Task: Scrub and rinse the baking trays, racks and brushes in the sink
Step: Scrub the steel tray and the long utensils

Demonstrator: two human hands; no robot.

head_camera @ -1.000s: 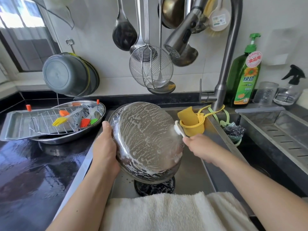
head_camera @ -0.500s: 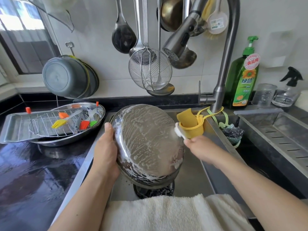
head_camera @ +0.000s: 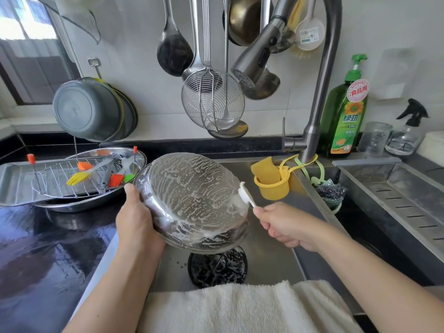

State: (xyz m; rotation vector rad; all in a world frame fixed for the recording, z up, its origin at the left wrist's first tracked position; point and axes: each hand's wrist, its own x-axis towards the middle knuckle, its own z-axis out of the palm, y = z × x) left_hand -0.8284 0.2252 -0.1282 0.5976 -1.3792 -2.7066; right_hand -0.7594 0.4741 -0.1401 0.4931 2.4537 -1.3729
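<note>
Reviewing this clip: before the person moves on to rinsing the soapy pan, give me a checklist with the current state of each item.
1. Pan held securely: ok, the left hand grips its rim, tilted over the sink.
2. Underside fully soaped: ok, suds streak the whole visible face.
3. Brush in hand: ok, the right hand holds its handle, head at the pan's right edge.
4. Water running: not ok, nothing flows from the faucet head.
5. Pan's inside scrubbed: cannot tell, it faces away.
6. Other items washed: cannot tell; rack and silicone brushes sit on the trays on the counter.
</note>
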